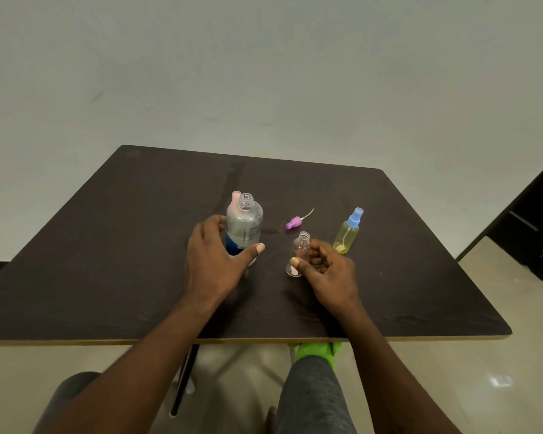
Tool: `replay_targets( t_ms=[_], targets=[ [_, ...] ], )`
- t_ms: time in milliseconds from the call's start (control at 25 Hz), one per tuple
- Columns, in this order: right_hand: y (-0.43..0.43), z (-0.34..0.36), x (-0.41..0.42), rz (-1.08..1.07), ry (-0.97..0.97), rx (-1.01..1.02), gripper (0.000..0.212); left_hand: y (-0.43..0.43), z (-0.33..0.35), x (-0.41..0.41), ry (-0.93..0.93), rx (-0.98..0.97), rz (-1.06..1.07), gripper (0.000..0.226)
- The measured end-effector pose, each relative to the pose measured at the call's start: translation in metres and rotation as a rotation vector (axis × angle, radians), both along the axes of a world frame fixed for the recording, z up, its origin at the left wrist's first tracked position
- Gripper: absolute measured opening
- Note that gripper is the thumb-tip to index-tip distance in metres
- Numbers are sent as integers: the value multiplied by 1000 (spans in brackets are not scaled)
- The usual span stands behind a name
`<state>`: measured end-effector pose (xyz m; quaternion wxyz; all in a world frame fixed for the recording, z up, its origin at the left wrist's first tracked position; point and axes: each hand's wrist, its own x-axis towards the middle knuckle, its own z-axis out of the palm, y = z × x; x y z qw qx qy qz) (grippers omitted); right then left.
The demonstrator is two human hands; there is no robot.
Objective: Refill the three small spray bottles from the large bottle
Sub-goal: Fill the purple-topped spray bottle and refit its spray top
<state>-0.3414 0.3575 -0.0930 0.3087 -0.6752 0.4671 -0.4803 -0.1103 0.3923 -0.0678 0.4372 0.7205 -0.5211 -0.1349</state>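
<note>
Right grip [329,270] is closed around the small clear bottle [301,247]. The thumb presses on the bottle's near side, low on the body, and the other fingers curl behind it. This bottle has no spray head and its mouth is open. It leans a little away from me; I cannot tell if its base rests on the table [107,245] or is just above it.

Left grip [215,261] is spread wide in a C shape around the lower part of the large bottle [244,225]. The fingers reach to its left side and the thumb lies straight across its front, near the blue label. I cannot tell if the skin really touches the plastic. The large bottle stands upright, uncapped, near the middle of the table, just to the left of the small clear bottle.

A pink-topped bottle [235,195] stands just behind the large bottle, mostly hidden by it. The purple spray head [292,223] lies on its side between the two grips and a little farther from me, with its thin tube pointing away. The yellow spray bottle [347,234], with a blue spray head, stands just beyond my right fingers.

Both forearms cross the near edge of the table. Dark tabletop stretches wide to the left of the large bottle, and also behind the bottles up to the far edge. On the right, the tabletop continues past the yellow spray bottle to the right edge.
</note>
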Motion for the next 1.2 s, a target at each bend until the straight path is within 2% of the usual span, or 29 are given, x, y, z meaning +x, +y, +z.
replay_targets(
  t_ms=[320,480,720,960,1200],
  targets=[
    [-1,0,-1,3,34,-23,35,-8,-4,-9,-27,-26,-11,82],
    [1,2,2,11,34,-50,33,-5,3,-4,-293,-143,-8,82],
    [1,0,3,3,35,-90,39,-4,13,5,-652,-178,-43,80],
    [3,3,0,-35,107,-150,42,-6,22,9,-817,-185,-86,77],
    [3,2,-1,-59,127,-169,47,-11,29,18,-880,-210,-94,77]
  ],
)
